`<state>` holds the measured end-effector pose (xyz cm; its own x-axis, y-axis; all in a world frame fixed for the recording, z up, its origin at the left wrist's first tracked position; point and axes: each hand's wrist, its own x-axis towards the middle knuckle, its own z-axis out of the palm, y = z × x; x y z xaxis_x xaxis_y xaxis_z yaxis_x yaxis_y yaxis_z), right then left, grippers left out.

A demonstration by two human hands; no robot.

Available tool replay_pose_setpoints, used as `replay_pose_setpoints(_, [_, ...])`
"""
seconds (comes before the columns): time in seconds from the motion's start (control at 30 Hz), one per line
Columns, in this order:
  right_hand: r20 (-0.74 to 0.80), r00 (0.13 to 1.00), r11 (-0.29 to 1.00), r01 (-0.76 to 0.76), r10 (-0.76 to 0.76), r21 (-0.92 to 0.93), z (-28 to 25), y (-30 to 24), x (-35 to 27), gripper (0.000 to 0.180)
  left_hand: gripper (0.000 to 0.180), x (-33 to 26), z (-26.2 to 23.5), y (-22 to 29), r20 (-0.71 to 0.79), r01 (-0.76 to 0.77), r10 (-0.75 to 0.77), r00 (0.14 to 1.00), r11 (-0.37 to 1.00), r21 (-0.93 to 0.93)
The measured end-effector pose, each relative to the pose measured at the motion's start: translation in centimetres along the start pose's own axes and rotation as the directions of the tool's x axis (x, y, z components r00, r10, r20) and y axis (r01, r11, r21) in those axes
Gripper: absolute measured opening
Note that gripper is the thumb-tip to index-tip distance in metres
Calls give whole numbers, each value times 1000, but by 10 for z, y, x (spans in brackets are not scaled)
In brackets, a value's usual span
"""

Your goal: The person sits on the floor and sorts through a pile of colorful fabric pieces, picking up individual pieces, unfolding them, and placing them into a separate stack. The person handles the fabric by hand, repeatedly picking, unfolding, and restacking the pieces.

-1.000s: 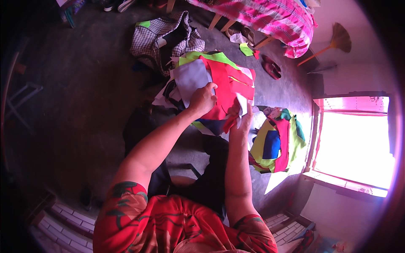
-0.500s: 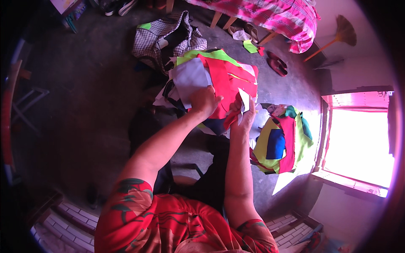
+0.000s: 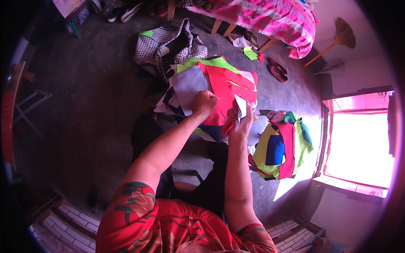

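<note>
My left hand [image 3: 204, 103] is closed over the heap of cloth pieces, its fingers curled in; whatever they may hold is hidden. Beneath it lies a grey cloth piece [image 3: 189, 89], next to wide red cloth [image 3: 220, 89] with lime green cloth [image 3: 215, 63] along the far edge. To the right, my right hand [image 3: 244, 121] grips a small bunch of cloth scraps: a folded white scrap [image 3: 241, 106] sticks up from the fingers, and a red scrap [image 3: 228, 125] hangs beside the thumb.
A bulging bundle of colored cloth [image 3: 275, 149] sits on the floor at right, near the bright window [image 3: 358, 145]. A checked bag [image 3: 149, 52] lies beyond the heap. Farther off are dark red shoes [image 3: 277, 70], a bed with a pink plaid cover [image 3: 257, 19] and a broom [image 3: 344, 36].
My left hand's fingers have curled tighter, and the thumb no longer sticks out. My right hand keeps its grip on the scraps. The whole view has shifted slightly.
</note>
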<state>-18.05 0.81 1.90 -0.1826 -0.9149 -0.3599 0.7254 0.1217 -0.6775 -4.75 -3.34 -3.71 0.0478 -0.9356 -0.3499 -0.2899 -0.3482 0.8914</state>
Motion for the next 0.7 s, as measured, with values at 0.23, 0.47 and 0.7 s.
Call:
replay_pose_setpoints(0.23, [23, 999, 1000, -22, 22, -2, 6, -2, -1, 26, 21, -2, -13, 0, -16, -33, 32, 999, 999, -31])
replay_pose_setpoints(0.47, [42, 998, 999, -52, 52, -13, 14, 2, -3, 27, 19, -3, -28, -8, 44, -34, 35, 998, 999, -35])
replay_pose_setpoints(0.7, [-23, 999, 997, -34, 33, -74, 22, 9, -5, 28, 21, -4, -36, -14, -25, -40, 43, 999, 994, 100])
